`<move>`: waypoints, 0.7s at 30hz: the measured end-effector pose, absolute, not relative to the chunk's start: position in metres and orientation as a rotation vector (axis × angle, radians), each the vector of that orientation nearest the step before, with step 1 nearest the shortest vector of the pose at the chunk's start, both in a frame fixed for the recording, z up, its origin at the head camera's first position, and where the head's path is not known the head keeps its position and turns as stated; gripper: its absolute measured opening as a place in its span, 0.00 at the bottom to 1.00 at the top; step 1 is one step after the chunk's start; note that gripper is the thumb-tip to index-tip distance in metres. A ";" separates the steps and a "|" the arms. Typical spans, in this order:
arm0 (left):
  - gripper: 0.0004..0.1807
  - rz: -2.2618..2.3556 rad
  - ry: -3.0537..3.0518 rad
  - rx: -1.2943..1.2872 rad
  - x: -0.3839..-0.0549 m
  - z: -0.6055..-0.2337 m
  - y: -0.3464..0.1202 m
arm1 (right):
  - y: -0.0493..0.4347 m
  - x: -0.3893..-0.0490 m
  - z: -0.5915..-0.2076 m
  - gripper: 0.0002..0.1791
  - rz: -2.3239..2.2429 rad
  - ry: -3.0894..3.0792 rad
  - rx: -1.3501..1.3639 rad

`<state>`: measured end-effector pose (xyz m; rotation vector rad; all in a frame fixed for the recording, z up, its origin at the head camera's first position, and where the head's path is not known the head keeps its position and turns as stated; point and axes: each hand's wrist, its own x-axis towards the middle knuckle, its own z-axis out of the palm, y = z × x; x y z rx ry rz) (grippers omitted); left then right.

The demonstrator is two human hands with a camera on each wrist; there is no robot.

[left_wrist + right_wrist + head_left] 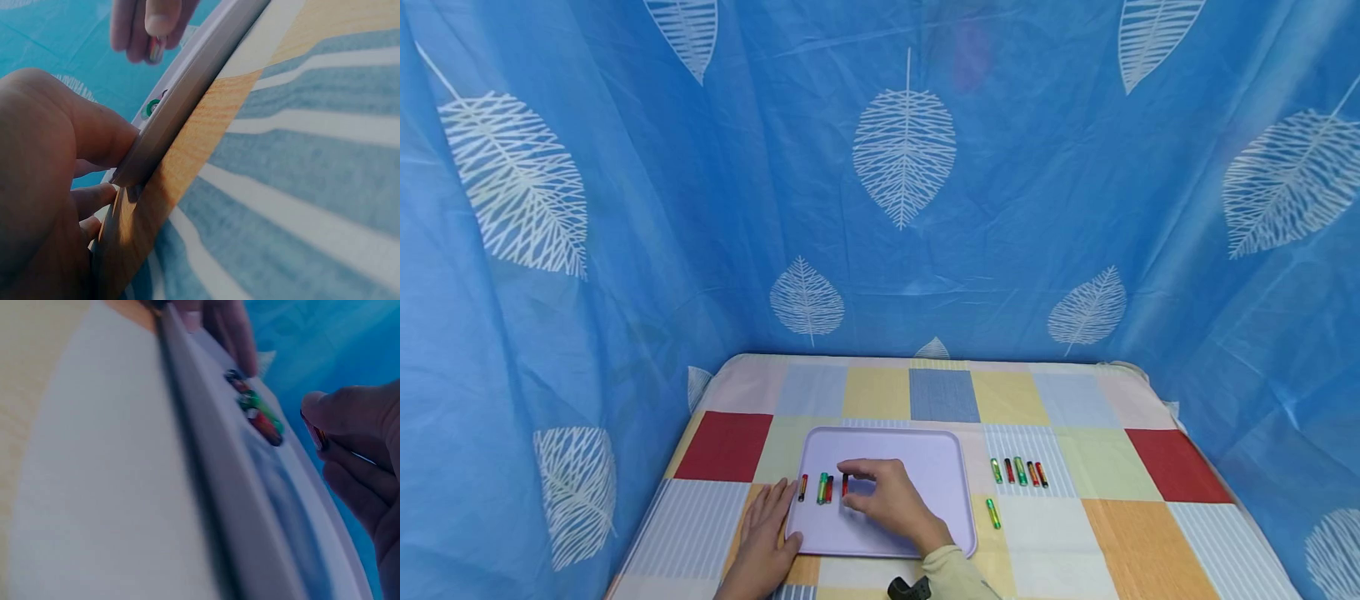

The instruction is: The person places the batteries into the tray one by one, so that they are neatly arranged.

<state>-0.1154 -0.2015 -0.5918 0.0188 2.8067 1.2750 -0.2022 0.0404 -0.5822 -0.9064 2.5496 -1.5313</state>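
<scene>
The right hand (891, 498) pinches a red-and-black battery (846, 485) over the lavender tray (934, 479), which the left hand (766, 533), fingers extended, touches.

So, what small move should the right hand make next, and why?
Probably lower the pinched battery onto the tray, beside the three batteries lying there: the right hand holds it above the surface, near that row, while the left hand touches the tray's left edge.

Three batteries (822, 489) lie left on the tray (925, 454); six others (1021, 472) lie right of it.
</scene>
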 end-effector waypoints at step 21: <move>0.43 1.326 2.833 0.051 -0.114 -0.595 -0.203 | 0.001 -0.200 -0.591 0.24 -1.234 2.787 -0.999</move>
